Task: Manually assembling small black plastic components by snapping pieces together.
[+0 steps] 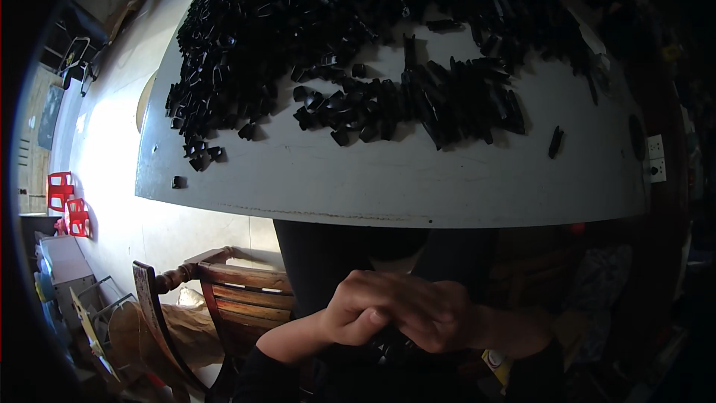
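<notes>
Below the table's near edge, over my lap, my two hands are clasped together. The fingers of my left hand [356, 306] lie curled across my right hand [441, 322]. My right hand is folded up against the left, and some of its fingers are hidden. Nothing else shows in the grip. Beyond them is the grey-white table [358, 186], with neither hand touching it. On it lie a big heap of small black curved plastic pieces [224, 67], a nearer cluster of short black pieces [343, 108] and several long narrow black pieces [462, 101].
One loose black piece [179, 182] lies near the table's left corner, another long one [556, 142] at the right. A wooden chair [246, 291] stands left of my legs. Red plastic stools [77, 216] are on the floor at far left. A wall socket [655, 158] is at right.
</notes>
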Demonstrator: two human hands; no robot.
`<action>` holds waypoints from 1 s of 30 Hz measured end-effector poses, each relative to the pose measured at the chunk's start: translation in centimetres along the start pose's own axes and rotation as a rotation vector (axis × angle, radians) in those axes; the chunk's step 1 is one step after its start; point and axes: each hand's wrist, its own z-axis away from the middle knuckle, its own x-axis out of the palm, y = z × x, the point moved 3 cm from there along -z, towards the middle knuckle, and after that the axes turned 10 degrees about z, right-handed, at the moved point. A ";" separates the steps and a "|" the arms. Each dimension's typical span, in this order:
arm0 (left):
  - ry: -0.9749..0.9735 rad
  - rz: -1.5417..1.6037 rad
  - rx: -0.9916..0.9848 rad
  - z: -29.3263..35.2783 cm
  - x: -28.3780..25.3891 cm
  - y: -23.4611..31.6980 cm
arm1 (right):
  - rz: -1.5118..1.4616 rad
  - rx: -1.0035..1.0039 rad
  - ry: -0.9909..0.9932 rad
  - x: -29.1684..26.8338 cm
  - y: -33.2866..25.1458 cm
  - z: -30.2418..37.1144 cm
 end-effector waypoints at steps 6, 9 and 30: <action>0.248 -1.134 0.041 -3.0 -3.9 1.7 | 0.106 0.255 -0.232 -1.5 4.1 0.8; 0.520 -1.757 -0.073 -5.0 -7.1 2.7 | 0.320 0.714 -0.065 -5.8 10.1 2.3; 0.164 -1.144 -0.045 -3.8 -1.5 2.9 | 0.214 0.211 -0.165 -3.8 6.7 -0.4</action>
